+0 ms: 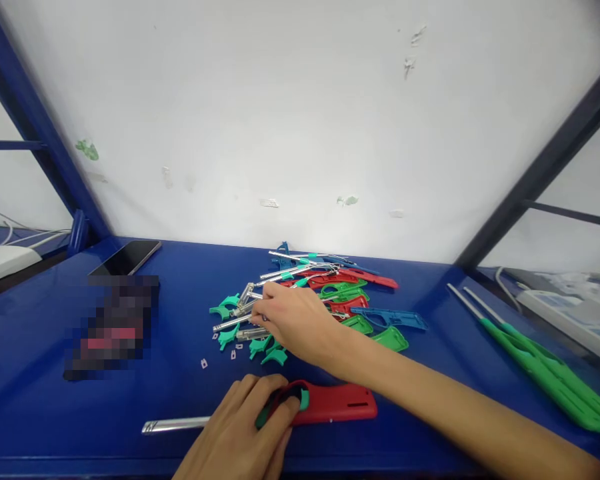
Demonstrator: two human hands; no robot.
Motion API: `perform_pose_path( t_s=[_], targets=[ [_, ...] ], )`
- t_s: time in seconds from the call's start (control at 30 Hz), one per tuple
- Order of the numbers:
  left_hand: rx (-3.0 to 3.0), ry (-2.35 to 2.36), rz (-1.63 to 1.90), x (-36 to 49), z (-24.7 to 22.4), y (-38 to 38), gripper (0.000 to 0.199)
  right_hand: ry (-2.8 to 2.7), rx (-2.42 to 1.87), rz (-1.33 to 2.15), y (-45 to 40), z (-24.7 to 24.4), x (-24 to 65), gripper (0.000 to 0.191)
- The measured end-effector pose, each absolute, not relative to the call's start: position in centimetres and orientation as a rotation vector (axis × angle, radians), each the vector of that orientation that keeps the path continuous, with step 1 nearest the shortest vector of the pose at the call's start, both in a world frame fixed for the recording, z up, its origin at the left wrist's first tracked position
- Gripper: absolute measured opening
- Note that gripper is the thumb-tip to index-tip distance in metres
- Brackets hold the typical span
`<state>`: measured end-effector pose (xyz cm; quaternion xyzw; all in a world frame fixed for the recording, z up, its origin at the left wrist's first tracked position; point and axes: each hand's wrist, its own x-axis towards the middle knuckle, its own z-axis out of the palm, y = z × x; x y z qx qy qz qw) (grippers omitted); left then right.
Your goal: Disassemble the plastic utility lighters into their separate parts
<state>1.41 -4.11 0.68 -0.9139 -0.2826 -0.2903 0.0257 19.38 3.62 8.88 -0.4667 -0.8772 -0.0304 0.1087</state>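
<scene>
Near the front edge of the blue table, my left hand (247,423) is wrapped round a red lighter casing (337,403) with a teal trigger and a long metal tube (175,425) pointing left. My right hand (290,317) reaches over the pile of parts, its fingers pinched together at metal pieces; which piece they hold is hidden. Around it lie teal trigger pieces (227,337), metal tubes (230,323), green casing halves (393,338), a blue casing half (397,318) and red casing halves (370,275). Small pale clips (204,363) are scattered left of the pile.
Two green lighters (545,370) with long tubes lie on the right of the blue table (430,400). A phone (130,257) and a blurred dark object (113,327) are at the left. Blue metal posts (40,113) and a white wall (290,120) stand behind.
</scene>
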Motion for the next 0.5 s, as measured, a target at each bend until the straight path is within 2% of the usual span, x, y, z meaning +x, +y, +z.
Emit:
perform_pose_path(
  t_s=[0.1, 0.23, 0.33, 0.4, 0.5],
  targets=[
    [-2.837, -0.84, -0.849, 1.2, 0.5, -4.0, 0.04, -2.574, -1.367, -0.052, 3.9, 9.2, 19.6, 0.026],
    [-2.835, -0.832, -0.744, 0.7, 0.5, -4.1, 0.05, -2.525, -1.429, -0.012, 0.0, 10.6, 22.5, 0.037],
    [-2.789, -0.823, -0.728, 0.2, 0.8, -4.4, 0.052, -2.463, -1.48, 0.227, -4.7, 11.0, 25.2, 0.026],
    [-2.732, -0.775, -0.733, -0.1, 1.0, -4.7, 0.051, -2.424, -1.606, 0.297, -7.4, 10.4, 26.6, 0.031],
    [-2.601, -0.711, -0.824, 0.0, 1.1, -5.1, 0.038, -2.499, -1.646, 0.311, -10.1, 8.6, 28.0, 0.031]
  ],
)
